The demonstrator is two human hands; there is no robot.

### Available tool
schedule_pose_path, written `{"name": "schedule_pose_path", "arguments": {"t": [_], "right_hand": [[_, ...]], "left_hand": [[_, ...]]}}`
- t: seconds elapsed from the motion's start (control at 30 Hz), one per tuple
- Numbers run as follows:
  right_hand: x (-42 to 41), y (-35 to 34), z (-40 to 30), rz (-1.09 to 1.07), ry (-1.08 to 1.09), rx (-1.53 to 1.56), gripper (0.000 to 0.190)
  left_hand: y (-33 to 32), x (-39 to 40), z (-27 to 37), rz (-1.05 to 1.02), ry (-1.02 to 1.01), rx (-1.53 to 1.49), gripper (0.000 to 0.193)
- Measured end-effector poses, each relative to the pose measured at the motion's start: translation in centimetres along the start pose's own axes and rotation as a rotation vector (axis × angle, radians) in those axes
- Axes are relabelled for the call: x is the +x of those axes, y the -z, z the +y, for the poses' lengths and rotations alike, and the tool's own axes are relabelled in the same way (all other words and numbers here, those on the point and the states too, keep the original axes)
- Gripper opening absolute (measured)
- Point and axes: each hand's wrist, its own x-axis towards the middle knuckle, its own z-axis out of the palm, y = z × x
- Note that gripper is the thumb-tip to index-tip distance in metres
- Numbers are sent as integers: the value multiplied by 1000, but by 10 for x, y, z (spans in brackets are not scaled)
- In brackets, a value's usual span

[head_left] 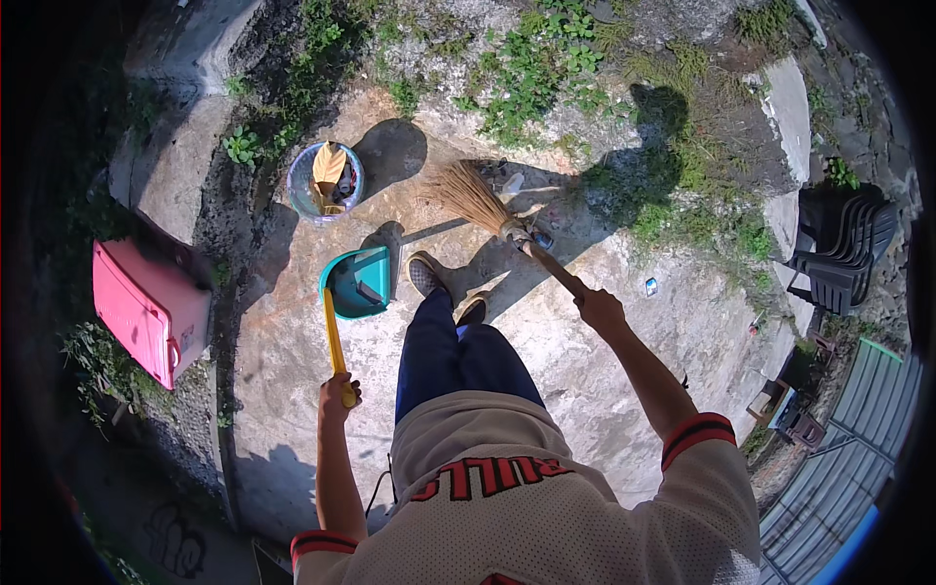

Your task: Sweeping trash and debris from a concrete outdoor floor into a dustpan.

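Note:
My left hand (pixel 340 393) grips the yellow handle of a dustpan, whose teal pan (pixel 357 284) lies to the left of my shoes and holds a small dark piece. My right hand (pixel 602 311) is closed around the wooden handle of a broom (pixel 468 196) with long straw-like bristles. The bristles spread over the ground ahead of my feet, beside some litter, with a pale scrap (pixel 512 184) among it. Beyond the dustpan stands a round waste bin (pixel 295 183) holding a large dry leaf and other waste.
A pink lidded storage box (pixel 135 311) is at the left. Stacked dark plastic chairs (pixel 841 248) stand at the right, near a corrugated metal gate (pixel 841 468). Weeds (pixel 519 88) grow along the far edge of the concrete. A small blue-and-white wrapper (pixel 651 286) lies right of the broom handle.

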Motion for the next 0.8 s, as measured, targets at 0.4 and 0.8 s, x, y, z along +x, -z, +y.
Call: {"name": "schedule_pose_path", "arguments": {"t": [0.4, 0.8], "right_hand": [[-22, -30, 2, 58, 85, 107, 47], [-81, -60, 110, -8, -6, -8, 47]], "left_hand": [[-16, -15, -57, -20, -32, -25, 18], [-67, 15, -47, -55, 67, -18, 15]]}}
